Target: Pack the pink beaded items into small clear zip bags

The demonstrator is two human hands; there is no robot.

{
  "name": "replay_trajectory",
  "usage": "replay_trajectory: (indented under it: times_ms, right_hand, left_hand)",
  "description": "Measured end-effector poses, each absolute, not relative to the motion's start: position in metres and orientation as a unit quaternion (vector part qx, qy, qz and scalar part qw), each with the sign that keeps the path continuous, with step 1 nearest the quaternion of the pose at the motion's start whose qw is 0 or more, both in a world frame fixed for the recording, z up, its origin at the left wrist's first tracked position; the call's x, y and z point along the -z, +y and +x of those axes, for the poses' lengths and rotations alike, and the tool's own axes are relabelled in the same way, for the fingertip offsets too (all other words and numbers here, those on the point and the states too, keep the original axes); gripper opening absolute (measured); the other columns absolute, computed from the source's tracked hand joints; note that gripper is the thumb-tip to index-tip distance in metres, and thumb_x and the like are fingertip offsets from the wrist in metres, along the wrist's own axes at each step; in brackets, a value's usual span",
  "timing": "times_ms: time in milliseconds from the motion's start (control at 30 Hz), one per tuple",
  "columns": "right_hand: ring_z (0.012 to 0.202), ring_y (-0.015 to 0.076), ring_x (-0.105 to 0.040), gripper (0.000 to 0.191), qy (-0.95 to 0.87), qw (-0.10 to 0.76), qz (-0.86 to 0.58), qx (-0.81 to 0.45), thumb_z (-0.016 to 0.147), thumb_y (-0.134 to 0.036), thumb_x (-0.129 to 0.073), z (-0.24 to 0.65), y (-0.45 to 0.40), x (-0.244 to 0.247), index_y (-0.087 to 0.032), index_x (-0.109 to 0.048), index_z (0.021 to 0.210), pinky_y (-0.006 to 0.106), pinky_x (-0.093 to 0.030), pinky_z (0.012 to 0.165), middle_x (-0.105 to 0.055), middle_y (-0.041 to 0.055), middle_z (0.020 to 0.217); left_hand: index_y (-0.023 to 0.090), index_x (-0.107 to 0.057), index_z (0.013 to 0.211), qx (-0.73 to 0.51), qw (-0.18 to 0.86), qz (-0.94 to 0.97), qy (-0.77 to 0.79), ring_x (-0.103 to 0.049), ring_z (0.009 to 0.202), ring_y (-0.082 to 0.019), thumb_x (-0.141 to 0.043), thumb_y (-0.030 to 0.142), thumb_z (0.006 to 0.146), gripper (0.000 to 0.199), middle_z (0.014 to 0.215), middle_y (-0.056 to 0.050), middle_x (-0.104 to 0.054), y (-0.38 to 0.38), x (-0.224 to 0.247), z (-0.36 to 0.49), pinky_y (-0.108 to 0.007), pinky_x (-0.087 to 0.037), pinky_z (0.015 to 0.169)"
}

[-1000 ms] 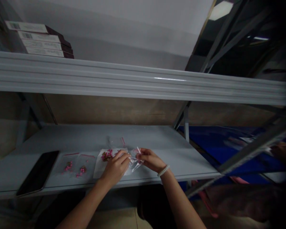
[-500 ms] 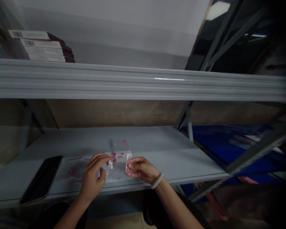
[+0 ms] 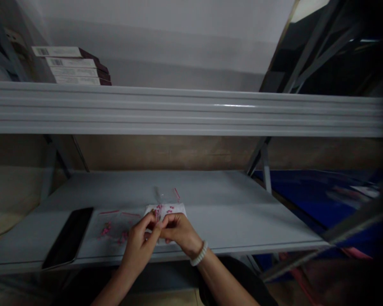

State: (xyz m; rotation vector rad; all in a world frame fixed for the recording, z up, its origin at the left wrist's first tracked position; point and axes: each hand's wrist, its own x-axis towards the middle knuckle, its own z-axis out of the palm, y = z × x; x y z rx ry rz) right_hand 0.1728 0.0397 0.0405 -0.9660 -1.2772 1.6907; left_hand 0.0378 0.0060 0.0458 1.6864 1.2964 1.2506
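My left hand (image 3: 142, 240) and my right hand (image 3: 180, 231) meet over a white sheet (image 3: 179, 208) near the shelf's front edge. Their fingertips pinch a small clear plastic bag (image 3: 158, 217), mostly hidden by the fingers. Small pink pieces (image 3: 170, 209) lie on the sheet beyond the hands. Behind it rests a clear bag with a red strip (image 3: 169, 195). To the left are two more clear bags with red strips, one holding pink pieces (image 3: 106, 229), the other partly behind my left hand with pink pieces (image 3: 124, 236).
A black flat device (image 3: 68, 238) lies at the left of the grey shelf (image 3: 223, 212). Overhead runs a thick grey beam (image 3: 191, 111), with stacked boxes (image 3: 73, 68) on the upper shelf. Blue surface (image 3: 303, 195) at right, beyond a metal brace.
My right hand has moved left and my left hand right, so their fingertips now meet at the bag. My left hand has closed. The view has shifted slightly.
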Motion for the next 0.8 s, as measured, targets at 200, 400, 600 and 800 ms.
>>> replay_trajectory:
  times_ms: [200, 400, 600, 800]
  right_hand:
    - [0.04, 0.0036, -0.043, 0.026, -0.503, 0.375, -0.377, -0.682, 0.053, -0.034, -0.081, 0.178, 0.041, -0.042, -0.013, -0.065, 0.058, 0.015, -0.028, 0.037, -0.059, -0.0022, 0.05]
    - [0.042, 0.006, -0.045, 0.015, -0.524, 0.374, -0.41, -0.646, 0.063, -0.028, -0.07, 0.179, 0.035, -0.046, -0.014, -0.065, 0.063, 0.017, -0.029, 0.04, -0.056, -0.002, 0.05]
    - [0.054, 0.0091, -0.05, 0.009, -0.655, 0.453, -0.488, -0.358, 0.06, -0.009, -0.057, 0.179, 0.029, -0.052, -0.015, -0.057, 0.054, 0.019, -0.037, 0.05, -0.058, -0.0008, 0.057]
    - [0.053, 0.0086, -0.049, 0.007, -0.648, 0.437, -0.491, -0.383, 0.061, -0.009, -0.055, 0.184, 0.029, -0.054, -0.015, -0.054, 0.056, 0.018, -0.036, 0.05, -0.056, -0.002, 0.056]
  left_hand:
    - [0.019, -0.05, 0.074, -0.459, 0.393, 0.649, 0.462, -0.055, 0.065, -0.012, -0.043, 0.04, 0.089, 0.027, 0.068, 0.001, -0.052, 0.003, -0.048, 0.028, -0.017, -0.044, 0.059]
    - [0.019, -0.05, 0.071, -0.413, 0.325, 0.686, 0.503, -0.054, 0.057, -0.011, -0.043, 0.033, 0.088, 0.022, 0.062, 0.002, -0.054, 0.003, -0.04, 0.024, -0.018, -0.039, 0.053]
    - [0.018, -0.042, 0.062, -0.382, 0.23, 0.714, 0.541, -0.047, 0.051, -0.01, -0.043, 0.021, 0.08, 0.019, 0.054, 0.004, -0.046, 0.004, -0.032, 0.022, -0.02, -0.032, 0.051]
    - [0.018, -0.043, 0.069, -0.431, 0.127, 0.742, 0.498, -0.05, 0.061, -0.013, -0.053, 0.026, 0.077, 0.015, 0.064, 0.001, -0.049, -0.004, -0.044, 0.027, -0.024, -0.039, 0.058]
